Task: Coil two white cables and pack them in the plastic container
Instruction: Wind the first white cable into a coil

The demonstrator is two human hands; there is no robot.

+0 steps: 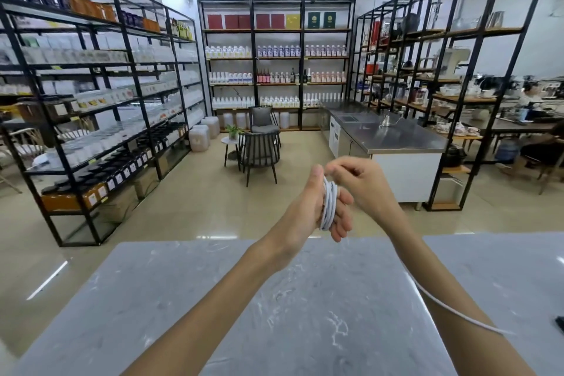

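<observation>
A white cable [329,207] is wound in several loops around the fingers of my left hand [308,210], which is raised above the far edge of the grey marble table [244,299]. My right hand [357,180] is just right of it, with fingers pinched on the cable near the top of the coil. A loose tail of the same cable [451,310] hangs down behind my right forearm toward the lower right. No second cable and no plastic container are in view.
A small dark object [560,322] sits at the table's right edge. Beyond the table lie a tiled floor, black metal shelving on both sides, chairs with a small round table [259,143], and a steel counter [390,134].
</observation>
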